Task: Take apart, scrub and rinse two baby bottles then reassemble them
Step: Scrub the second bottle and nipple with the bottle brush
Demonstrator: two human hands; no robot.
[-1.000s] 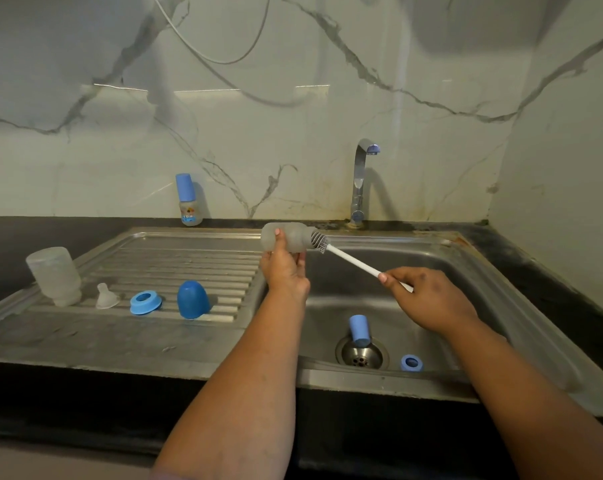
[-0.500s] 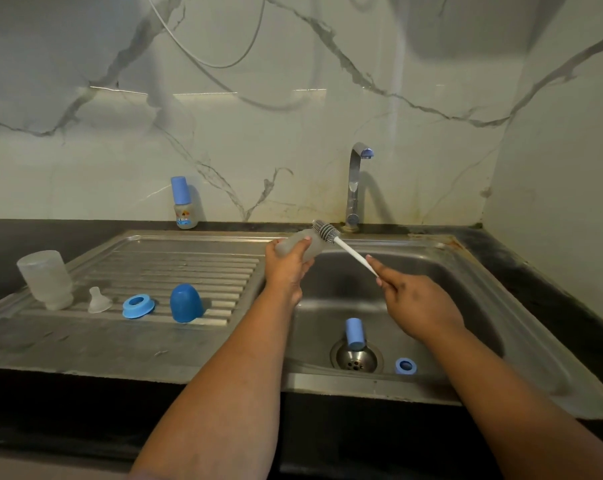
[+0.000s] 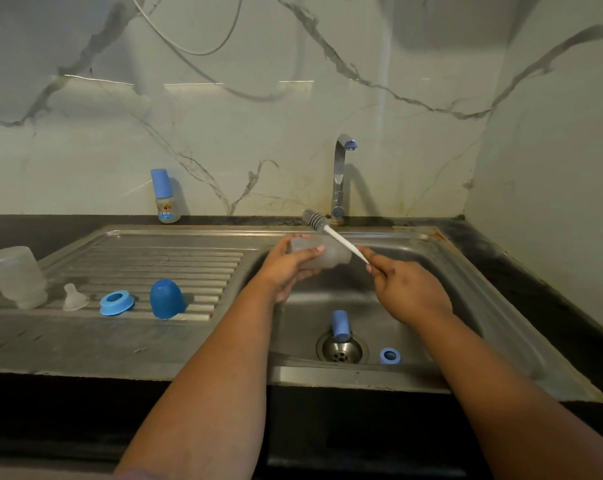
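Your sink [image 3: 203, 344] is dull brushed steel; the bottle [image 3: 322, 256] frosted plastic; the cap [image 3: 166, 298] smooth blue plastic; the wall [image 3: 224, 133] glossy marble.

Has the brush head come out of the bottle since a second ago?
Yes. The brush head is now outside the bottle, up and behind it near the base of the tap; earlier it sat inside the bottle's mouth.

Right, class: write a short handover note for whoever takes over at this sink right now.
Left hand: grip on the small bottle body over the basin.
Right hand: grip on the brush, bristles outside the bottle.
Drainboard: large bottle body, teat, ring, cap.
Basin: small cap, small ring.
Done: both bottles apart.
Left: rinse, reassemble; scrubbing unclear.
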